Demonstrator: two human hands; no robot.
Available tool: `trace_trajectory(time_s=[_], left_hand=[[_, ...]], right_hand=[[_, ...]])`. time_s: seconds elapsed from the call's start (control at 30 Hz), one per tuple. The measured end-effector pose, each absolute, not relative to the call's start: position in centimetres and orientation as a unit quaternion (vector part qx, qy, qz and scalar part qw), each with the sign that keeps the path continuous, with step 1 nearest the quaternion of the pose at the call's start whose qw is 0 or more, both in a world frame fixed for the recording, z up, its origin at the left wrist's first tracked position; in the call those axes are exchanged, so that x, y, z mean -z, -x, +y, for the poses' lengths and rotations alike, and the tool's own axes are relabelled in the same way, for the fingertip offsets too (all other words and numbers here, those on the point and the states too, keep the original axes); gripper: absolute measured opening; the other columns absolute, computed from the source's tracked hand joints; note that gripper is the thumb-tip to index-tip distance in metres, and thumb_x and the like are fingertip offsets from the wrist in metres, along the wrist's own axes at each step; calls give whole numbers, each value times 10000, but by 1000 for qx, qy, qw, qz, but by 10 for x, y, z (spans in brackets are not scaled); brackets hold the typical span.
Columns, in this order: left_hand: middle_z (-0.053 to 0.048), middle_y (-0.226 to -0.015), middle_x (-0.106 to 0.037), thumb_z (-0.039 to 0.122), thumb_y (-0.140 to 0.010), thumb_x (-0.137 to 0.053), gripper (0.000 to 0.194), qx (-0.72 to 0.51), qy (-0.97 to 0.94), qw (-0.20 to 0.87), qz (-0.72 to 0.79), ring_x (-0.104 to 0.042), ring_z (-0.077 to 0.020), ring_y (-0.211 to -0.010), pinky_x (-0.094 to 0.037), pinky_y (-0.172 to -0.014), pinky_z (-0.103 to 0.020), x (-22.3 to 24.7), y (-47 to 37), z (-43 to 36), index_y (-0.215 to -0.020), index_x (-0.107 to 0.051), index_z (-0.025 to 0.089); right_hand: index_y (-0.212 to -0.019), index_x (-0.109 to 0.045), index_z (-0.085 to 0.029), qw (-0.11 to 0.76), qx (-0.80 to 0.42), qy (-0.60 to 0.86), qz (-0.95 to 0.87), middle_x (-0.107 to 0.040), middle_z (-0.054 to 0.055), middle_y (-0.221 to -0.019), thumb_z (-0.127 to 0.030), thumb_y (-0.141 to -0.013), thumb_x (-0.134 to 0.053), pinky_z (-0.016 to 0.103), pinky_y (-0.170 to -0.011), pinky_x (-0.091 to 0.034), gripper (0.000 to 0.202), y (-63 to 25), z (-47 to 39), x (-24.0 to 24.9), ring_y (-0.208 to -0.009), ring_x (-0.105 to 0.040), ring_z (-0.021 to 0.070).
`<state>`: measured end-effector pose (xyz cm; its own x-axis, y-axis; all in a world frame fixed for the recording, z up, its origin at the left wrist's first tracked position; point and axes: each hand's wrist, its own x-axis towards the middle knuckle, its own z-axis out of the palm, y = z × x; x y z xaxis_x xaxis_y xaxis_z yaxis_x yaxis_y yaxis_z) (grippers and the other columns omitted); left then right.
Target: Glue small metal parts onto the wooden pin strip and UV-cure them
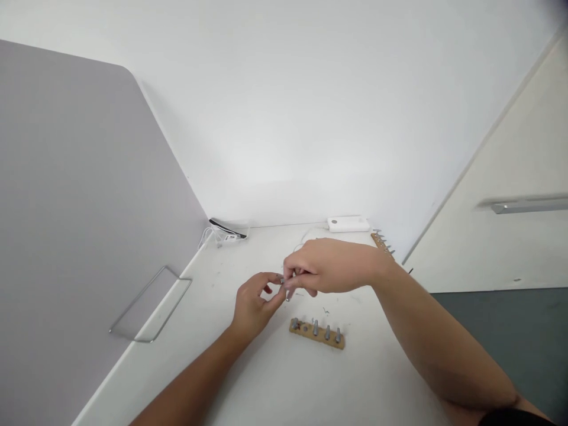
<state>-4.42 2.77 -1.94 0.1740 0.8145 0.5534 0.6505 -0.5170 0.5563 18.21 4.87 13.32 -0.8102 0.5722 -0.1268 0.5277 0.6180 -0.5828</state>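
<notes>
Above the white table, my left hand [255, 300] and my right hand [313, 267] meet fingertip to fingertip. Both are closed in a pinch on a small metal piece [283, 281], mostly hidden by the fingers and too small to name. Just below the hands lies a narrow wooden strip [317, 338] with several grey metal pegs standing up in it. A gap with a dark spot separates the peg at its left end from the others.
A second wooden strip with metal pegs [382, 245] lies by the right wall. A white power strip [348, 224] stands at the back. Cables [217, 236] and a dark flat bar [227, 228] occupy the back left corner. At left is a wire frame [153, 342]. Small bits dot the table [266, 378].
</notes>
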Motion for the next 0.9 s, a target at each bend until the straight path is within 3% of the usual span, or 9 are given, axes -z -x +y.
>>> trace_trajectory(time_s=[0.13, 0.27, 0.47, 0.63, 0.77, 0.9], left_hand=[[-13, -837, -785, 242, -876, -680, 62, -427, -756, 96, 487, -667, -162, -650, -580, -582, -274, 20, 44, 27, -897, -736, 225], [-33, -926, -808, 230, -894, -663, 81, -440, -758, 124, 465, -725, -187, -776, -588, -638, -291, 21, 42, 27, -909, -742, 221], [-38, -935, -809, 243, -896, -675, 83, -445, -752, 113, 474, -700, -173, -711, -587, -615, -292, 18, 42, 25, -907, -754, 223], [-36, -891, -798, 234, -890, -657, 71, -435, -761, 101, 471, -693, -170, -693, -587, -614, -284, 15, 43, 24, -891, -725, 216], [-17, -811, -774, 245, -883, -668, 58, -423, -765, 89, 478, -667, -163, -652, -575, -607, -283, 16, 44, 25, -867, -717, 217], [-23, -873, -791, 220, -888, -660, 78, -435, -759, 102, 474, -679, -163, -679, -572, -609, -283, 17, 43, 25, -908, -735, 221]], right_hand=[[-1040, -656, -236, 105, -249, 320, -908, -724, -4, -796, -374, -1045, -491, 267, -590, -344, 216, -174, 51, -130, -680, -596, 147], [-1155, -583, -256, 137, -214, 364, -896, -711, -7, -794, -423, -1057, -476, 275, -609, -342, 222, -177, 59, -121, -678, -588, 160], [-1069, -547, -253, 46, -260, 420, -868, -738, 6, -804, -377, -1015, -531, 278, -545, -346, 136, -194, 64, -118, -669, -629, 175], [-1021, -530, -263, -2, -345, 344, -873, -727, -23, -732, -385, -1011, -529, 249, -532, -365, 123, -190, 53, -132, -729, -656, 177], [-1065, -535, -253, 51, -328, 317, -888, -737, -15, -816, -413, -1036, -493, 248, -562, -370, 168, -177, 47, -136, -697, -627, 152], [-1138, -555, -253, 118, -256, 350, -893, -724, -2, -819, -444, -1044, -493, 262, -578, -345, 222, -174, 52, -129, -688, -605, 158]])
